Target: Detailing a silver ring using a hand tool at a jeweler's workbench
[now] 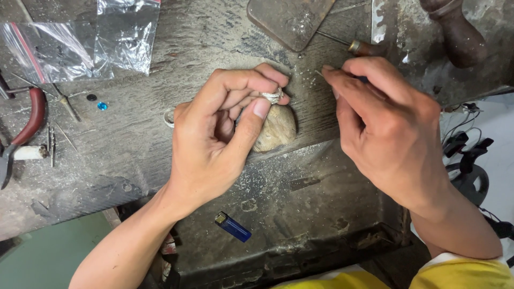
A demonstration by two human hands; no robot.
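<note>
Bench (pixel 160 144): worn, dusty wood.
Left hand (pixel 214 139): pinching small silver ring (pixel 273 96); light, stiff, slippery, held by band.
Right hand (pixel 385 128): clamped on thin tool (pixel 320 73).

Worn, dust-covered dark wooden work surface (pixel 160 107), scratched and littered with metal filings. Lying on it: two clear crumpled plastic bags (pixel 85 40) at upper left; red-handled pliers (pixel 24 134) at left edge; thin metal pins (pixel 51 142) beside them; small blue faceted gem (pixel 102 106) near a small dark round bead (pixel 91 97). Flat grey metal plate (pixel 289 21) at top. Blue plastic lighter (pixel 233 227) sits on the lower tray.
</note>
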